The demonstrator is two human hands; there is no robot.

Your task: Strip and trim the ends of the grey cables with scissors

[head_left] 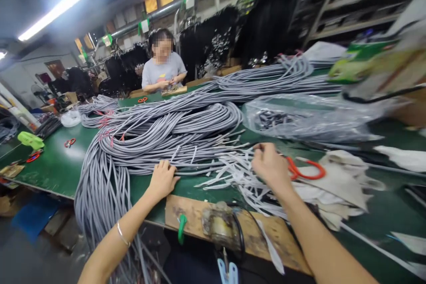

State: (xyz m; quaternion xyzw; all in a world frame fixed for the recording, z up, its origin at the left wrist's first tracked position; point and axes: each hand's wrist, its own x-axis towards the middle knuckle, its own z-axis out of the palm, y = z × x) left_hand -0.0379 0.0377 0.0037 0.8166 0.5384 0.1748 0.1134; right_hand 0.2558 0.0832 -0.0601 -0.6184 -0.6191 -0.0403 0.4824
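Note:
Long grey cables [173, 128] lie in looped bundles over the green table [60, 164], and part of them hangs off the front edge. My left hand [163, 179] rests at the near side of the cables, its fingers curled over the lowest strands. Over the cable ends and a pile of white strips [242, 177], my right hand [270, 164] is closed in a pinch; what is between its fingers is too small to make out. Orange-handled scissors [308, 171] lie just right of it, beside a pale cloth [346, 179].
A wooden board [266, 235] with a metal fixture [219, 226] sits at the near edge. Behind my right hand lies a clear plastic bag [299, 117]. Across the table a person [164, 66] works at a small board. Small red scissors [69, 143] lie left.

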